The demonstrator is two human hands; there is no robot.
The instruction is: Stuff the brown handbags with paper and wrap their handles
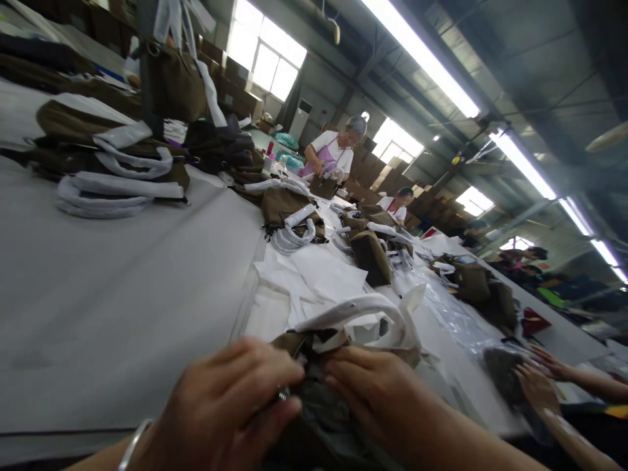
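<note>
An olive-brown handbag [321, 418] lies at the table's near edge, its dark lining showing at the mouth. Its handle [360, 304], wrapped in white, arches beyond my hands. My left hand [230, 399] is closed at the bag's left edge, thumb against the fingers, with a small shiny metal piece [283, 394] showing between them; I cannot make out what that piece is. With bent fingers, my right hand [377, 392] grips the right side of the opening, just below the handle. The bag's lower part runs out of view, partly behind my hands.
White paper sheets [314, 275] lie beyond the bag. More olive bags [289, 212] with wrapped handles cover the table's far side, and others [108, 157] are piled at left. A co-worker's hands [537, 386] handle a dark item at right. Another person [333, 154] stands across the table.
</note>
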